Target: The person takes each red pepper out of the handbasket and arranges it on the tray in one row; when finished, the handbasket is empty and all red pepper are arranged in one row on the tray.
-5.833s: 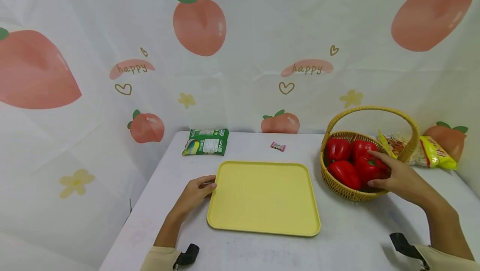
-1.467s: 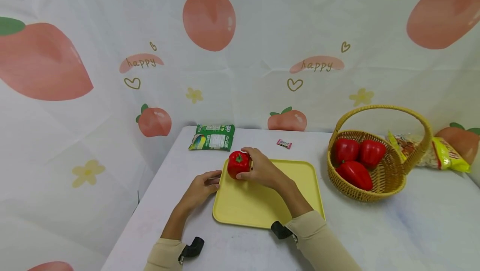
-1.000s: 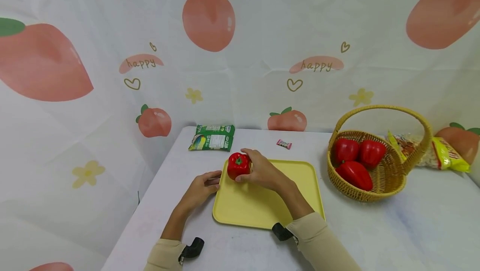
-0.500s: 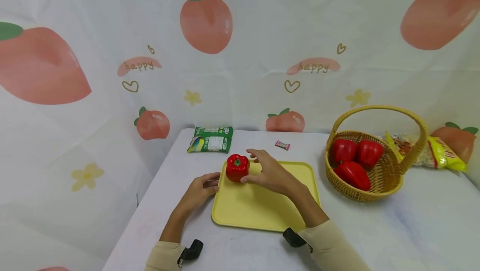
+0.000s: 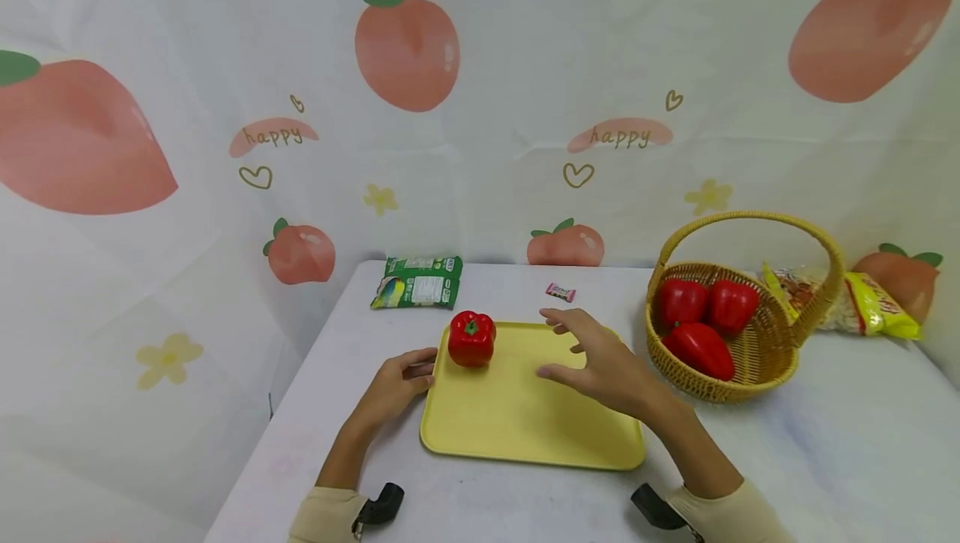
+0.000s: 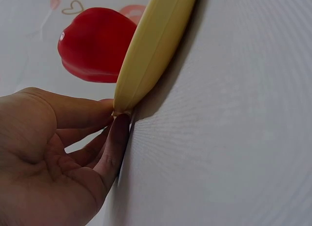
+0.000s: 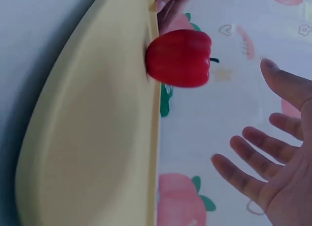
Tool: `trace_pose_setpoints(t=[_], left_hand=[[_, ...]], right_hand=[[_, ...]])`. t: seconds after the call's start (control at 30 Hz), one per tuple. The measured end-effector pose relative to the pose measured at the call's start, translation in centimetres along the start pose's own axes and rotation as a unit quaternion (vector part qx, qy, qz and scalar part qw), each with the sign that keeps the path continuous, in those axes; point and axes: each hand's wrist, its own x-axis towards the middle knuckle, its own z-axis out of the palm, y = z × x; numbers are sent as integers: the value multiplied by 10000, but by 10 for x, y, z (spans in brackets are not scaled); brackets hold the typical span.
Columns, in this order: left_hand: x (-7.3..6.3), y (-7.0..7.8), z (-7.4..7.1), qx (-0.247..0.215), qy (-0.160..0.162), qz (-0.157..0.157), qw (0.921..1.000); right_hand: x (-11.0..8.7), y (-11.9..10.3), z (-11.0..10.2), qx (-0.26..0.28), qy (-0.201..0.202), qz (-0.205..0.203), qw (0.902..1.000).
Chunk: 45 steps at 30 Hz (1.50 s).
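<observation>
While pepper (image 5: pixel 472 339) sits between hands (image 5: pixel 392 387) (image 5: pixel 611 369), tray (image 5: pixel 525 422) beneath

On the surface (image 5: pixel 525 501), a pepper (image 5: pixel 472 340) sits in the far left corner of the tray (image 5: pixel 517 418), a packet (image 5: pixel 418 283) and a sweet (image 5: pixel 561 292) lie behind, and rightward a basket (image 5: pixel 701 390) holds three more peppers (image 5: pixel 701 349) before a bag (image 5: pixel 870 305).

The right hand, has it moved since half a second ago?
Yes: in the head view, the right hand has moved rightward, away from the red pepper and closer to the basket.
</observation>
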Motion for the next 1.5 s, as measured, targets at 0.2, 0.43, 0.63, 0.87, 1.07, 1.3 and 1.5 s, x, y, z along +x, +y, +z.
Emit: trace_pose_setpoints(t=[0.2,0.43,0.63,0.87,1.07,1.3,1.5], left_hand=[[1,-1,0,19,-3,8,10000],[2,0,-1,86,56,-42,9999],[2,0,-2,37,34,-60,10000],[1,0,-2,15,17,-62,10000],[1,0,-1,11,-4,-73,10000],[0,0,-1,-28,-11,-64,10000],[1,0,-1,69,10,-82,9999]], right_hand=[[-26,13,-25,-428,261,-53,9987],[-51,28,-52,-1106,682,-91,9915],[-68,40,-74,-1245,1133,-163,9856],[-80,52,-99,-1272,1403,146,9818],[-86,64,-112,-1071,1426,588,9822],[-92,78,-117,-1000,1411,950,9803],[-94,88,-119,-1036,1340,1130,9790]])
